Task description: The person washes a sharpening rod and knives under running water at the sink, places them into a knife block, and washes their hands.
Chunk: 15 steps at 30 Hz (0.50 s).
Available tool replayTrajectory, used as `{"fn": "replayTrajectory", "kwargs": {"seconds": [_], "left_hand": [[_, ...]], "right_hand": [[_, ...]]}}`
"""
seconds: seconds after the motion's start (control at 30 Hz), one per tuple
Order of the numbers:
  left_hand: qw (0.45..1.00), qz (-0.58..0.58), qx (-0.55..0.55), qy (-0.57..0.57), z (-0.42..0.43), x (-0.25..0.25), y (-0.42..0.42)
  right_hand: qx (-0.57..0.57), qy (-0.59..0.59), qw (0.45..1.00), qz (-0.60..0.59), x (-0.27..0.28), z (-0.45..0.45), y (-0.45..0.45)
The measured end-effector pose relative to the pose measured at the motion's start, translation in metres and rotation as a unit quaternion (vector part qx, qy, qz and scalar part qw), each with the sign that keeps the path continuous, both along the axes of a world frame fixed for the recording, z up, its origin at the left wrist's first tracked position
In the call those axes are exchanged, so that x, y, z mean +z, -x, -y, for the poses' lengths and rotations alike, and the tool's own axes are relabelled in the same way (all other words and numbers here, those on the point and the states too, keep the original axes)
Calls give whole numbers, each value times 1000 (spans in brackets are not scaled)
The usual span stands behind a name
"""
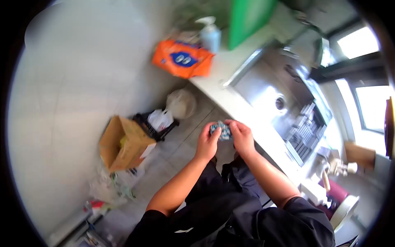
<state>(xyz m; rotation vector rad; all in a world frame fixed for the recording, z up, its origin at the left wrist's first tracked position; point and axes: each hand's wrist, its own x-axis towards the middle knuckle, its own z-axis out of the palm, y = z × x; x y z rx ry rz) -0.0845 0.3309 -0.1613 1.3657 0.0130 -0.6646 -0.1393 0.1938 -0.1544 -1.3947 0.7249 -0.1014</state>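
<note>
Between my two hands is a small crumpled bundle [224, 132], blue, white and dark in pattern, perhaps cloth; blur hides its exact kind. My left hand [207, 142] grips its left side, thumb lying over the front. On the opposite side my right hand [242, 138] has its fingers closed at the bundle's upper right edge. Both hands are in front of my body, above the floor and just beside the edge of the white counter [230, 105].
A steel sink [255, 84] with a drain and rack is set in the counter. An orange packet [183, 59] and a blue pump bottle [210, 37] stand near its corner. On the floor are a cardboard box [144, 142], a black crate [162, 133] and plastic bags [105, 185].
</note>
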Motion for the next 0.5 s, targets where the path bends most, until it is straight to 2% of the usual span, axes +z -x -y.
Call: {"fn": "replayTrajectory", "kwargs": {"seconds": [0.07,0.1,0.13,0.2,0.27,0.33,0.4,0.47,0.5], "left_hand": [[994,89,-51,-31,56,28,-3],[990,131,-54,-7,88,42,1],[989,110,-97,26,111,51,2],[980,125,-124,88,163,73,16],[968,20,-169,184,208,117,37],[946,22,-221,237,250,121,53],[936,-3,-267,229,289,131,72],[921,34,-323,214,330,151,94],[909,55,-369,186,350,153,99]], "right_hand": [[-74,114,990,24,53,59,17],[-150,53,984,84,70,86,26],[-194,97,974,69,84,112,40],[-288,44,944,156,115,156,63],[-313,32,932,181,140,197,95],[-344,-72,904,243,157,238,118],[-338,39,923,182,182,276,137],[-296,88,941,138,190,313,158],[-283,154,941,99,199,324,166]]}}
